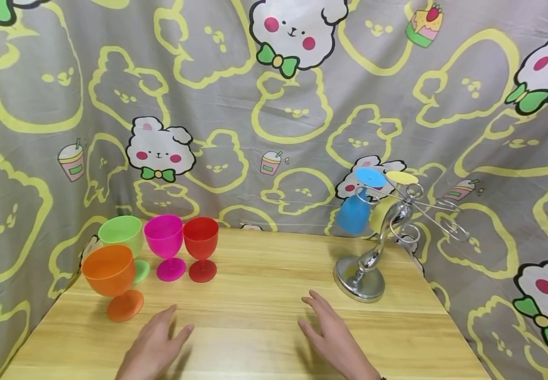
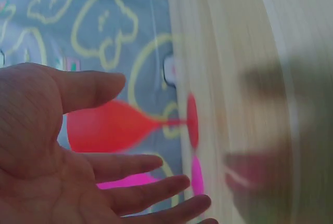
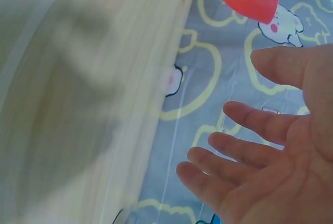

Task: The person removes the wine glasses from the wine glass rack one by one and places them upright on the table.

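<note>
Chrome rack (image 1: 370,259), two o'clock ahead, suspends blue goblet (image 1: 353,215) by its foot; left hand (image 1: 152,345), right hand (image 1: 333,338): fingers outstretched, empty.

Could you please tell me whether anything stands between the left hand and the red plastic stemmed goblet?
Nothing visible stands between the left hand and the red plastic stemmed goblet; only yellowish wood-grain tabletop lies there.

The person's left hand (image 1: 155,343) and right hand (image 1: 333,338) extend forward, well apart, backs visible from the head. Each thumb (image 3: 281,65) stands spread from the fingers (image 3: 244,148), which reach out nearly straight; the wrist views show both palms (image 2: 36,167).
</note>
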